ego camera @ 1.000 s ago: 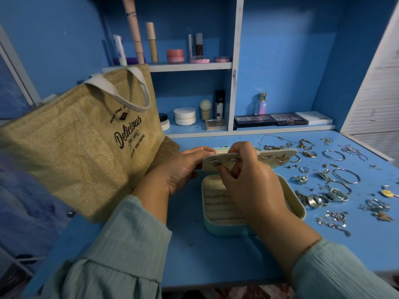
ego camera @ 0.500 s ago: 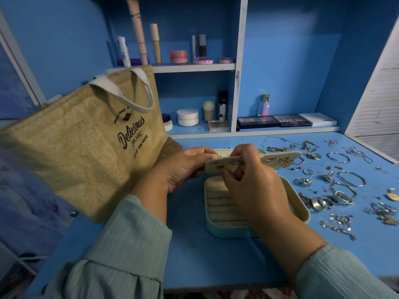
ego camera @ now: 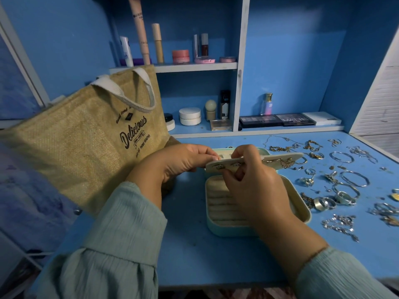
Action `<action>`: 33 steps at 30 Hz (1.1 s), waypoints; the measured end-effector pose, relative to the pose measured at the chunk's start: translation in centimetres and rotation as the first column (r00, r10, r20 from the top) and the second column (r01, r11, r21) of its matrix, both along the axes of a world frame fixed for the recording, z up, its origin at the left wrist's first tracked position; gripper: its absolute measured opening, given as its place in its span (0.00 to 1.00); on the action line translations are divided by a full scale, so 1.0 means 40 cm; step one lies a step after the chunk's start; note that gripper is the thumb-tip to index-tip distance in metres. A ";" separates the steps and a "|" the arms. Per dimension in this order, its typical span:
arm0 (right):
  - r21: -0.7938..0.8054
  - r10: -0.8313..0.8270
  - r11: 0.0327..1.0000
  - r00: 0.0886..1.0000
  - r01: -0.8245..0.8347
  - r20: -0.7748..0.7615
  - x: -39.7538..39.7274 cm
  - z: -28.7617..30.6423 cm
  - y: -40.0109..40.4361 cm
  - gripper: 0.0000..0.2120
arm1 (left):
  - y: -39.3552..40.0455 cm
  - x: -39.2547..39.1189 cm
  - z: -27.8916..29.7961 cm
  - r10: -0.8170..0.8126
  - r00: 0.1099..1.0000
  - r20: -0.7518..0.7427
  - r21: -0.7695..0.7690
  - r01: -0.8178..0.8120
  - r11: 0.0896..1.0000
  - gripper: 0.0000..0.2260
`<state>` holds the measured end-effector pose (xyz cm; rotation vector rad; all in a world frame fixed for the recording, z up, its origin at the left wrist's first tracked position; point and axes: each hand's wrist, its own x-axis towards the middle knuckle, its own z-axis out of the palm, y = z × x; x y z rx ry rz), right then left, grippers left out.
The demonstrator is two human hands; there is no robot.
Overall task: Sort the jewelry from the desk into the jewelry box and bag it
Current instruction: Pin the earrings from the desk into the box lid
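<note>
1. The right hand (ego camera: 257,190), centre of the frame, has its fingertips pinched at the near edge of a cream earring panel (ego camera: 254,164); whether it also holds a small stud I cannot tell.
2. The left hand (ego camera: 179,164), just left of it, pinches the panel's left end, steadying it above the jewelry box (ego camera: 257,203).
3. The box lies open on the blue tabletop (ego camera: 190,244), its padded ring rolls showing; the right hand covers much of the inside.
4. The panel looks thin, light and fairly stiff, so the edges are the sensible place to hold it. The earrings on it, among them a butterfly earring (ego camera: 287,163), look tiny, slippery and easy to bend; best taken by post or rim.
5. At centre right, loose rings (ego camera: 323,202), bangles (ego camera: 354,179) and chains (ego camera: 341,225) lie scattered on the tabletop; the chains should be limp and tangle-prone.
6. At left, the jute bag (ego camera: 86,147) leans beside the box, its inside hidden.
7. Farthest back, shelves hold cosmetics (ego camera: 190,116). The small dark specks among the jewelry are too small to name.
</note>
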<state>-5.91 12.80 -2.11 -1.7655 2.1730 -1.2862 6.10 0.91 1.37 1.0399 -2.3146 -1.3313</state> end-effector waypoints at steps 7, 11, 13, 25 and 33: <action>-0.002 0.007 1.000 1.000 -0.008 -0.014 -0.003 -0.001 -0.001 0.15 | 0.005 -0.009 0.060 -0.070 0.971 0.227 -0.097 0.094 0.991 0.05; 0.002 0.006 1.000 1.000 -0.006 -0.011 -0.001 0.003 0.002 0.15 | 0.003 -0.008 0.074 -0.092 0.960 0.264 -0.110 0.124 0.986 0.04; 0.008 0.006 1.000 1.000 -0.006 -0.016 0.000 0.005 0.003 0.14 | 0.004 -0.010 0.082 -0.100 0.950 0.295 -0.117 0.140 0.983 0.04; 0.038 0.014 0.999 1.000 -0.014 -0.013 0.001 0.015 0.007 0.11 | 0.018 -0.053 0.134 -0.079 0.826 0.558 -0.224 0.242 0.944 0.04; 0.053 0.006 0.999 1.000 -0.005 -0.011 -0.001 0.013 0.005 0.11 | 0.019 -0.073 0.146 -0.061 0.774 0.630 -0.217 0.251 0.943 0.07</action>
